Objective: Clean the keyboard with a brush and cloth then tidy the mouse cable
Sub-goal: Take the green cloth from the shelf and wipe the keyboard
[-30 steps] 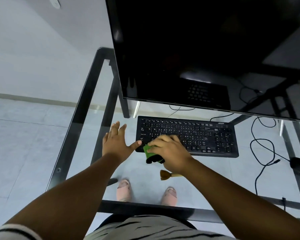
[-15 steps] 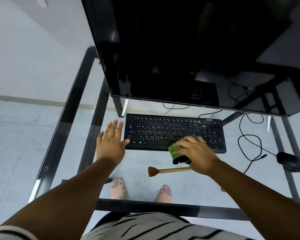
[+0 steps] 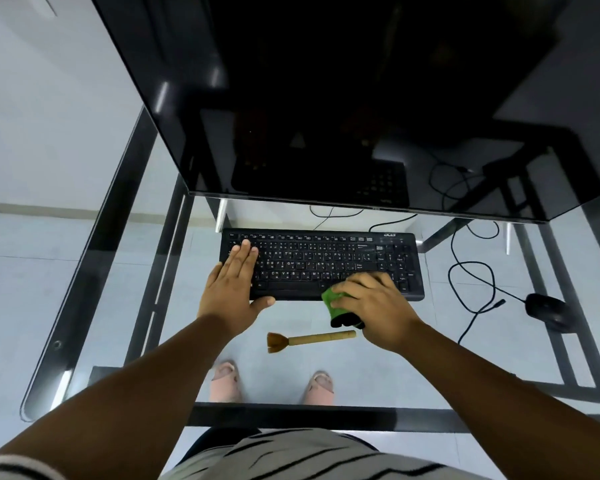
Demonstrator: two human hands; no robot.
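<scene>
A black keyboard [image 3: 326, 261] lies on the glass desk under the monitor. My left hand [image 3: 231, 285] lies flat with straight fingers on the keyboard's left end, thumb along its front edge. My right hand [image 3: 371, 306] grips a green and black cloth [image 3: 336, 308] against the keyboard's front edge, right of the middle. A wooden brush [image 3: 309, 340] lies on the glass just in front of the keyboard, bristles to the left. The black mouse [image 3: 548, 311] sits far right, its cable [image 3: 478, 282] looping loosely across the glass.
A large dark monitor [image 3: 361, 98] overhangs the back of the glass desk [image 3: 101, 271]. The desk's black metal frame [image 3: 326, 415] runs along the front and sides. My feet in slippers [image 3: 226, 382] show through the glass below.
My left hand has moved from the glass beside the keyboard onto its left end. My right hand with the cloth slid right along the keyboard's front edge.
</scene>
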